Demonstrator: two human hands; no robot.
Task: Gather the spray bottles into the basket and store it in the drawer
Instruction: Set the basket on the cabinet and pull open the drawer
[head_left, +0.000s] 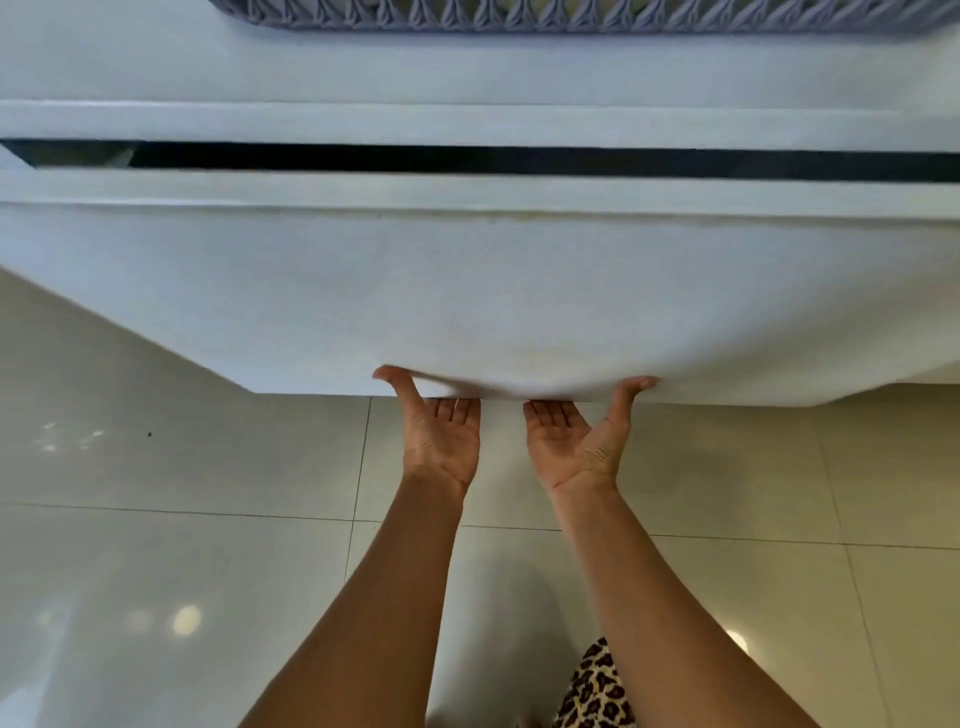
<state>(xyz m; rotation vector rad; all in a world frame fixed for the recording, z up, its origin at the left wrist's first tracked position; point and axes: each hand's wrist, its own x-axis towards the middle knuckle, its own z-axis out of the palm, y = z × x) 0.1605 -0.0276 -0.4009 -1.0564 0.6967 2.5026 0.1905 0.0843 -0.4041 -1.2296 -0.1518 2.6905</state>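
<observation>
A white drawer front (467, 291) fills the middle of the view, pulled out a little so that a narrow dark gap (519, 161) shows along its top. My left hand (441, 431) and my right hand (576, 436) are palm up under its bottom edge, fingers hooked beneath it and thumbs pressed on the front face. The grey woven basket (571, 13) stands on the white cabinet top (363, 62) at the upper edge of the view; only its lower rim shows. No spray bottles are visible.
Glossy beige floor tiles (182, 519) lie below the drawer. A leopard-print piece of clothing (592, 691) shows at the bottom between my forearms.
</observation>
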